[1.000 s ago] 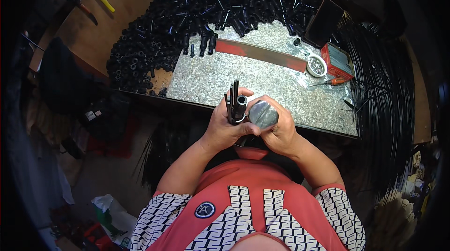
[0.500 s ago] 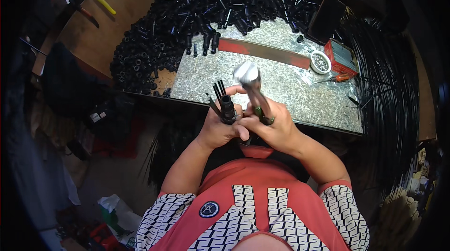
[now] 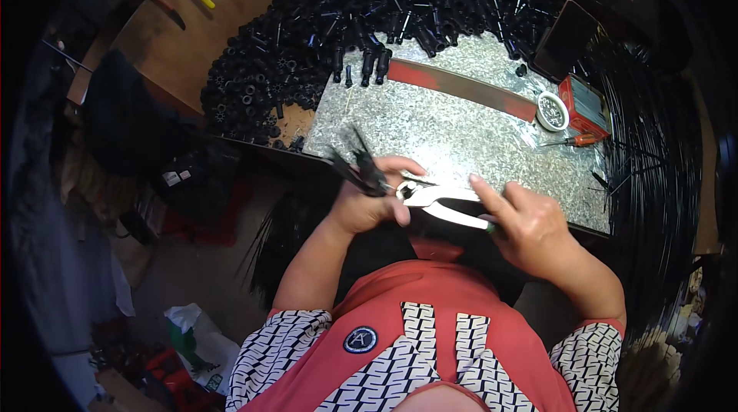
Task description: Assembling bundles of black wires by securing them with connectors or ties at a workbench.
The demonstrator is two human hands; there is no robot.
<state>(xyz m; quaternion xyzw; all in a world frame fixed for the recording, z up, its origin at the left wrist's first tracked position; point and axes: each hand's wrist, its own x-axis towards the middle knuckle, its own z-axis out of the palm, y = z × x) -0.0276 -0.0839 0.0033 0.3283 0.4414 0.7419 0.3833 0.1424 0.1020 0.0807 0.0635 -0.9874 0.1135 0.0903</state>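
My left hand [image 3: 357, 210] is closed around a black tubular piece [image 3: 370, 176] with several thin black strips sticking up beside it, blurred by motion. In my right hand [image 3: 536, 231] are the handles of a pair of pincers [image 3: 440, 198], pointing left, its handles spread apart. The round pincer jaws sit right against the lower end of the black piece, by my left thumb. Whether they grip the piece, I cannot tell. Both hands are in front of my body, by the near edge of the speckled work board [image 3: 461, 66].
A large heap of black tubular parts [image 3: 400, 4] covers the back. A red-and-brown flat bar [image 3: 461, 91], white bowl of small metal bits [image 3: 552, 111], red box [image 3: 584, 108] and orange-handled screwdriver [image 3: 582, 140] lie on the board. Long black strands [image 3: 649, 158] line the right side.
The pincers have swung from upright, head up, to lying sideways with their jaws at the black piece. My right hand has moved right, away from my left, and the handles have spread.
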